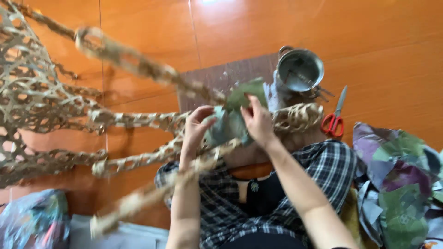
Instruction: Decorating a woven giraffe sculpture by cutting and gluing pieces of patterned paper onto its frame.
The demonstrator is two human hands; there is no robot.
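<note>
My left hand [197, 123] and my right hand [257, 121] both press a green-grey piece of paper [230, 123] onto a woven bamboo frame [41, 106] with several long lattice arms. The paper wraps around one arm near its rounded end [297, 117]. Both hands have their fingers closed on the paper's edges. The frame spreads out to the left, blurred by motion. My legs in checked trousers [323, 170] lie below the hands.
A metal pot [300, 69] with a tool in it stands on a brown mat [230, 76]. Red-handled scissors [334, 117] lie on the orange tiled floor [378, 50]. Green and purple paper scraps [399, 180] are piled at right. A plastic bag [32, 219] sits bottom left.
</note>
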